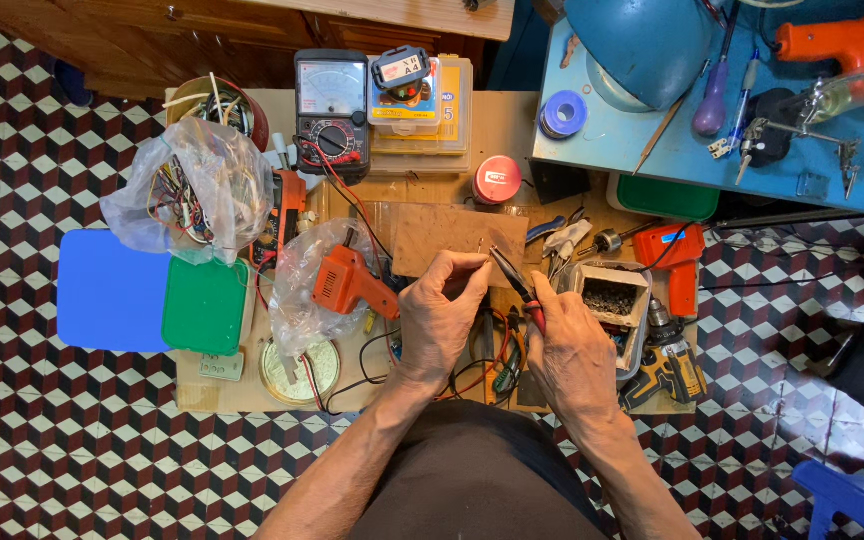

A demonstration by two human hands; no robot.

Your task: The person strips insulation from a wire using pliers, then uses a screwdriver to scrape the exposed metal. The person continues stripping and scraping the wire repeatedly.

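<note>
My left hand (442,315) pinches a tiny part between thumb and fingertips; the part is too small to make out. My right hand (572,350) grips red-handled pliers (514,280) whose dark jaws point up-left toward the left fingertips. Both hands hover over a low cardboard-covered work surface (492,120), just in front of a brown board (442,235). An orange soldering gun (347,285), partly inside a clear plastic bag, lies left of my left hand. Red and black wires (472,370) run under my wrists.
An analog multimeter (332,110), a parts box (422,110), a red round tin (497,180), a bag of wires (197,190), blue and green lids (152,295) and a cordless drill (667,365) surround the hands. A blue table (612,130) holding tools stands upper right. Patterned tile floor.
</note>
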